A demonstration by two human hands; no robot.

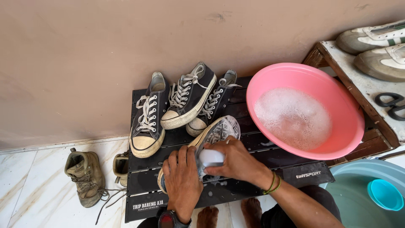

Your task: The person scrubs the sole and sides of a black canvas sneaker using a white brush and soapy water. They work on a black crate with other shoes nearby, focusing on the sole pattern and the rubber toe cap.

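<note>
While the left hand [182, 182] lay palm down, fingers wrapped over the soapy sneaker [211, 139] on the black slatted table [270, 177], the right hand [236, 162] was clenched around a white brush [211, 157] pressed onto the shoe's sole. Beyond them stood three black sneakers [181, 103], and the pink basin [303, 109] of suds sat just right. A tan boot [84, 175] lay on the floor tiles.

Left hand [182, 182] lies palm-down, fingers spread; right hand [236, 162] is curled closed, apparently gripping, wrist banded.
</note>
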